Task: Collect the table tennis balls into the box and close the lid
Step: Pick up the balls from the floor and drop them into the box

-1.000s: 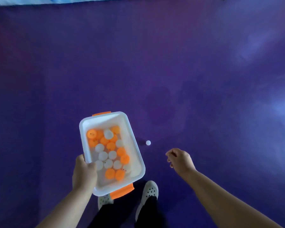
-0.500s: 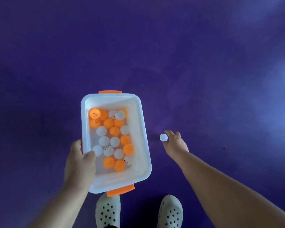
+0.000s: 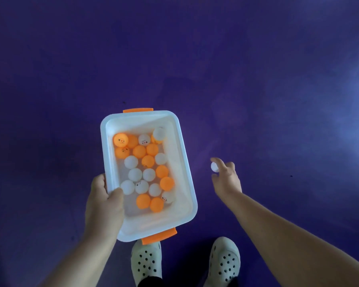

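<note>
I hold the white box (image 3: 186, 168) in my left hand (image 3: 104, 204), gripping its long left side: my thumb curls over the rim into the box and the rest of the hand wraps beneath. The box has no lid on it, and an orange latch sits at each short end, the far latch (image 3: 138, 110) and the near latch (image 3: 159, 236). Inside the box lie the collected balls (image 3: 145, 168), a mix of orange and white, spread in roughly one layer across the bottom and bunched toward the far end; some carry small printed marks. One white ball (image 3: 159, 133) rests against the far right wall of the box, a little higher than the others.

My right hand (image 3: 226, 179) is off to the right of the box, apart from it. Its thumb and forefinger pinch a single white table tennis ball (image 3: 214, 167) at the fingertips, with the other fingers loosely curled behind. That ball is level with the middle of the box and clear of its right rim.

Below the box is the purple floor (image 3: 195, 59). Just beyond the near latch I see my two pale perforated clogs, the left shoe (image 3: 146, 263) directly under the near end of the box and the right shoe (image 3: 224, 261) to the right of it.
</note>
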`<action>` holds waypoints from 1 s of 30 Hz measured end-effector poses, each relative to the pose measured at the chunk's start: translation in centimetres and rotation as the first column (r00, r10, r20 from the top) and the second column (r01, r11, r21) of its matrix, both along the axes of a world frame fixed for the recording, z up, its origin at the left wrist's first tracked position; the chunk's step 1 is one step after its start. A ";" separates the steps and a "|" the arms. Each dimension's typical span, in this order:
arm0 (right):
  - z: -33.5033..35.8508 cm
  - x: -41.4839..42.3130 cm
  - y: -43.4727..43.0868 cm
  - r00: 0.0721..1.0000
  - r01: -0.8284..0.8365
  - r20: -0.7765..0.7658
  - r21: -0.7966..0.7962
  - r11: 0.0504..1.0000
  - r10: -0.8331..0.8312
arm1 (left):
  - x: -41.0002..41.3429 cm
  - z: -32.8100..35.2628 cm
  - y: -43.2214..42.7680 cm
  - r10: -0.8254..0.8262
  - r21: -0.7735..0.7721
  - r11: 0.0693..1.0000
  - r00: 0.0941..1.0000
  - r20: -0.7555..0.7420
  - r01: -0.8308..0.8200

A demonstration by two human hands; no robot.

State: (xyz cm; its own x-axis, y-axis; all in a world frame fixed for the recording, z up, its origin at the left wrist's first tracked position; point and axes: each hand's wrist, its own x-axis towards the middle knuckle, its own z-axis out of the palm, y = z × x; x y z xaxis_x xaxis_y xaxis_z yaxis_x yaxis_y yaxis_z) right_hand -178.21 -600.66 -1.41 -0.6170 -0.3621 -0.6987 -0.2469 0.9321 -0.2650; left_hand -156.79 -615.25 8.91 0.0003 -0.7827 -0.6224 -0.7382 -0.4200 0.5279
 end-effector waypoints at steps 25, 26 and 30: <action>61.1 -1.5 2.8 0.938 -0.005 -0.312 -0.445 0.895 -0.150 | -8.1 49.9 1.8 -0.394 -0.237 0.906 0.903 -0.174 0.350; 62.4 -1.3 3.6 0.937 0.013 -0.308 -0.445 0.895 -0.167 | -8.5 51.3 2.1 -0.429 -0.261 0.887 0.889 -0.161 0.381; 67.3 -0.8 8.3 0.916 0.091 -0.308 -0.470 0.878 -0.259 | -11.1 56.0 4.6 -0.563 -0.344 0.798 0.816 -0.132 0.495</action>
